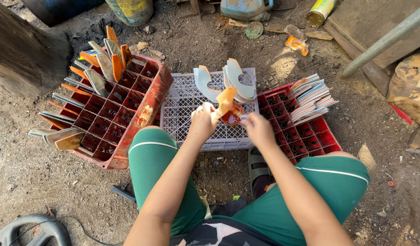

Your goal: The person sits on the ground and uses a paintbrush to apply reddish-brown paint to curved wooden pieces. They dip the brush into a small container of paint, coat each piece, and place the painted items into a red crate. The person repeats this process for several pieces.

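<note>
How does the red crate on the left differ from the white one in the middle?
The red crate has deep square compartments and stands tilted; the white crate shows a flat lattice top and lies level. Cut pieces stand upright in the red crate's cells, while curved pieces rest on top of the white crate. Both are plastic and sit on dirt.

Bare dirt ground [46, 182], sunlit patches; wooden log [23, 50] upper left, grey pipe [383, 41] upper right

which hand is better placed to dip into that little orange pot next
Probably the right hand: it hovers beside the small orange pot on the white crate, while the left hand grips the curved orange piece.
</note>
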